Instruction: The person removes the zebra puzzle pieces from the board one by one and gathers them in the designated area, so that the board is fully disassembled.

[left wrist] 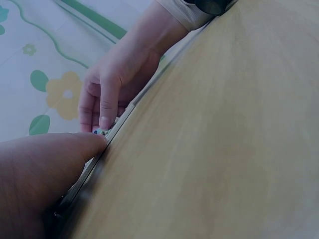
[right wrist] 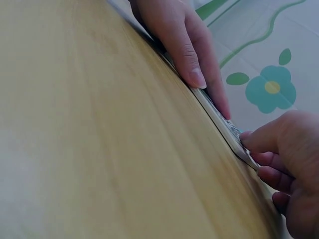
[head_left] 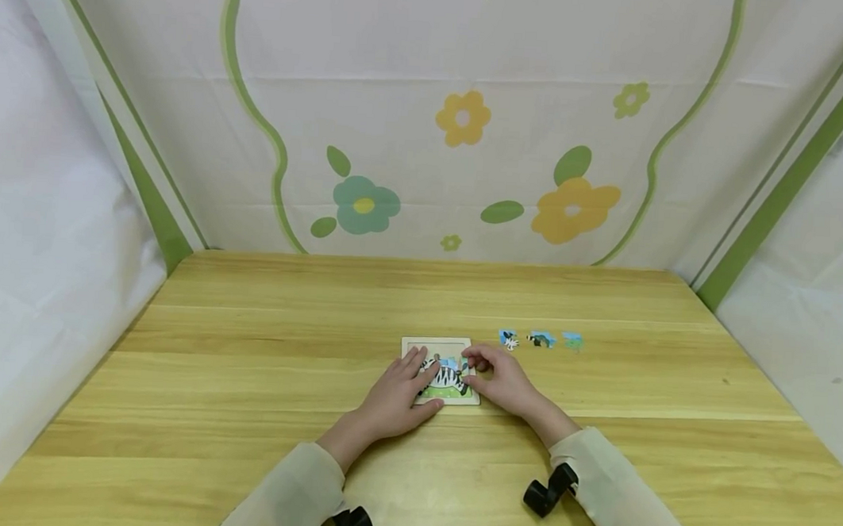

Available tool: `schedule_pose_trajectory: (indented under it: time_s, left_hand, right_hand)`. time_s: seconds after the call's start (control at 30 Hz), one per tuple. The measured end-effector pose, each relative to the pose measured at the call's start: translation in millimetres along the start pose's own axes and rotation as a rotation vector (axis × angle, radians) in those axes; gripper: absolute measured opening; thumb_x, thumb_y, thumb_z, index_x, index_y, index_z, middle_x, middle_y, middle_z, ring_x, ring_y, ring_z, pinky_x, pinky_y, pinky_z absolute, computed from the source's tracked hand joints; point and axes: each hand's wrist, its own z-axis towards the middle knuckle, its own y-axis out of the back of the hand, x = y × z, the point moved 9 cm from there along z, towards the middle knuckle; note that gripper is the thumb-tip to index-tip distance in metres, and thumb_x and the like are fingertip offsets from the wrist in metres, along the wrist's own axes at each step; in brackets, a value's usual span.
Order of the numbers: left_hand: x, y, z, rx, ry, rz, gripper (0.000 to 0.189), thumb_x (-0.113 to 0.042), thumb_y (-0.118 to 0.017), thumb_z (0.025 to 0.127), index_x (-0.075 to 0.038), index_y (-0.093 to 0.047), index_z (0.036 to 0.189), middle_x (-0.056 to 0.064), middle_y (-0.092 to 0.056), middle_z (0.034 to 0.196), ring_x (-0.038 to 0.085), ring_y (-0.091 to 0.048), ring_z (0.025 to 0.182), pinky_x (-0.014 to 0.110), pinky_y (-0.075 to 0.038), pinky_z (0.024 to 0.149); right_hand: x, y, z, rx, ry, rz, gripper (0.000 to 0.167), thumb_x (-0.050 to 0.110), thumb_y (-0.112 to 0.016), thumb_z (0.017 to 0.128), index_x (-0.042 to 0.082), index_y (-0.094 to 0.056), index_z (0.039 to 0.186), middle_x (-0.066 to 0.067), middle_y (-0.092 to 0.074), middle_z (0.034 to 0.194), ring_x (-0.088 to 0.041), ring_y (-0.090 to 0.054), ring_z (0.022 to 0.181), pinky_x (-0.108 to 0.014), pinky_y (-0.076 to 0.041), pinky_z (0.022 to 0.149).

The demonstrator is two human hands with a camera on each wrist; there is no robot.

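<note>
A small jigsaw puzzle board [head_left: 436,343] with a pale frame lies on the table, a zebra on green grass partly filled in. My left hand [head_left: 402,393] rests across its left side, fingers spread and thumb along the lower edge. At the right edge, my right hand [head_left: 503,381] bends its thumb and forefinger round a small blue-green puzzle piece [head_left: 464,366]. In the right wrist view the right thumb [right wrist: 261,138] touches the board's top. Fingers hide part of the picture. In the left wrist view the left thumb [left wrist: 89,144] lies by the board's near edge.
To the right of the board, three loose puzzle pieces lie in a row: a black-and-white one [head_left: 508,339], a dark-and-blue one [head_left: 541,339] and a blue-green one [head_left: 572,341]. Behind the wooden table [head_left: 242,412] hangs a flowered cloth [head_left: 417,72].
</note>
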Motion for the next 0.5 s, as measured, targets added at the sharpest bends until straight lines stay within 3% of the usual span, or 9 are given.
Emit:
schedule_pose_trajectory:
  time_s: [0.33,0.5]
  left_hand:
    - [0.5,0.1,-0.7,0.0,-0.003,-0.007,0.058,-0.043,-0.043,0.087,-0.009,-0.034,0.133,0.017,-0.02,0.139,0.027,-0.01,0.127,0.044,-0.013,0.099]
    - [0.0,0.0,-0.7,0.001,-0.002,-0.009,0.058,-0.043,-0.043,0.087,-0.009,-0.035,0.133,0.017,-0.02,0.138,0.027,-0.01,0.127,0.044,-0.013,0.099]
  right_hand:
    - [-2.3,0.6,1.4,-0.019,-0.042,0.025,0.026,0.006,-0.066,0.074,0.001,-0.059,0.099,0.0,-0.054,0.08,-0.015,-0.048,0.074,-0.029,-0.042,0.067]
    - [3.3,5.0,-0.1,0.006,-0.08,0.114,0.027,0.005,-0.066,0.075,-0.002,-0.059,0.099,-0.005,-0.054,0.08,-0.017,-0.048,0.072,-0.029,-0.042,0.064]
